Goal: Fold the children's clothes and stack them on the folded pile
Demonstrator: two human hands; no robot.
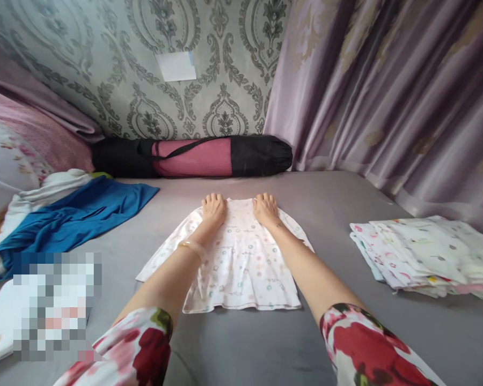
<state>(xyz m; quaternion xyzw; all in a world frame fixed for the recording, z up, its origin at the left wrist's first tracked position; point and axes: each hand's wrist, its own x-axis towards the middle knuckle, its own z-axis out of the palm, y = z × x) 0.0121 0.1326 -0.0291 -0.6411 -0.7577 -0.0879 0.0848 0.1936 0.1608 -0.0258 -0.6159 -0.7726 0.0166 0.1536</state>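
Note:
A small white long-sleeved shirt [241, 268] with a pastel print lies spread on the grey bed sheet, its neckline away from me and its hem towards me. At its left shoulder, my left hand [214, 208] has its fingers curled over the cloth. My right hand [266, 209] grips the right shoulder in the same way, and the neckline lies between both hands. Both fingertips are partly hidden behind the knuckles. My forearms reach across the shirt and cover parts of its sleeves.
Folded printed clothes [422, 254] are stacked on the right. On the left lie a blue garment [84, 209] and white cloth [52, 185], with a blurred-out item [56, 305] nearer me. A pink and black rolled bag [193, 157] rests against the wall; a curtain [370, 86] hangs right.

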